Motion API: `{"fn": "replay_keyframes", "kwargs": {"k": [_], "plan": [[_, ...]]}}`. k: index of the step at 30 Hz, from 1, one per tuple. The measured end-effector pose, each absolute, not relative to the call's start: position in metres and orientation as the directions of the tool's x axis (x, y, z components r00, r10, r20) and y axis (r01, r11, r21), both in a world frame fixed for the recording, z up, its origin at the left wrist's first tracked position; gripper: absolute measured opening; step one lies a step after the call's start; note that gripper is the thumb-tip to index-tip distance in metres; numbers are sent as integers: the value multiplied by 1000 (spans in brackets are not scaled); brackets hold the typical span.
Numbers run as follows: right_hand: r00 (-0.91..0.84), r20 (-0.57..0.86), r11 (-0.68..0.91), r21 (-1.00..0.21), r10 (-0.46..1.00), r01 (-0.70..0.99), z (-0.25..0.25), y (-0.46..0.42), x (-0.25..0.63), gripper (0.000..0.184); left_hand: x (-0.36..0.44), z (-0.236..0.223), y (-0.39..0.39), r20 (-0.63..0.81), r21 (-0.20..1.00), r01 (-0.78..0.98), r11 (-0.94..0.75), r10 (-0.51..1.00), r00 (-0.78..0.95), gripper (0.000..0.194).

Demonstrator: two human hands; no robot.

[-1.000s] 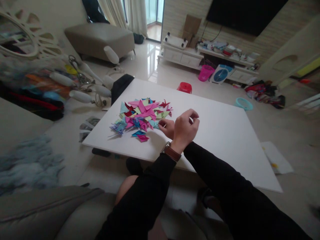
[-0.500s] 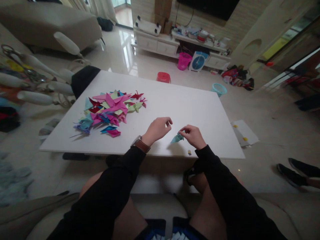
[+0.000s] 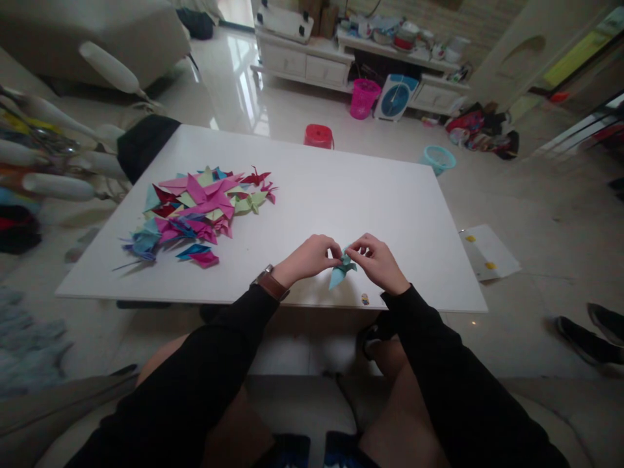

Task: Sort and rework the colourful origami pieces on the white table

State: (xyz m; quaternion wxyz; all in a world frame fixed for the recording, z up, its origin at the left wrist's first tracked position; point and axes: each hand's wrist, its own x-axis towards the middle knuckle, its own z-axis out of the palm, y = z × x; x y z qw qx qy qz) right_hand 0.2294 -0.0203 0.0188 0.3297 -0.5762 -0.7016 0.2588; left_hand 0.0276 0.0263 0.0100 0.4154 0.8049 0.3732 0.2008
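A small teal folded paper piece is held just above the white table, near its front edge. My left hand pinches its left side and my right hand pinches its right side. Both hands have their fingers closed on the paper. A brown watch strap sits on my left wrist. A heap of several folded paper shapes in pink, red, teal, green and purple lies on the table's left half, well away from both hands.
A small sticker lies at the table's front edge. On the floor stand a red stool, a pink basket and a teal bowl. A white sheet lies right. White-handled tools sit left. Another person's shoes show right.
My right hand drew the teal paper from the heap to the table's front. My left hand has now closed on it too. The camera tilted down and right.
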Motion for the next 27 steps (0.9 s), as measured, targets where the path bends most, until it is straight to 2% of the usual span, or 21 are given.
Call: {"fn": "replay_keyframes", "kwargs": {"k": [3, 7, 15, 21, 27], "plan": [[-65, 285, 258, -718, 956, 646, 26, -25, 229, 5, 29, 9, 26, 14, 819, 444, -363, 787, 616, 4], [-141, 364, 357, -641, 921, 679, 29, -33, 227, 6, 28, 8, 25, 15, 802, 463, -377, 787, 616, 6], [-282, 379, 459, -548, 881, 699, 13, -35, 221, 9, 23, 14, 22, 5, 775, 509, -373, 811, 586, 7], [-269, 353, 434, -574, 896, 695, 15, -33, 215, 11, 16, 7, 27, 5, 744, 557, -369, 836, 548, 9], [-233, 341, 402, -600, 911, 692, 19, -35, 214, 14, 2, -8, 31, -108, 637, 716, -287, 886, 451, 9]]}}
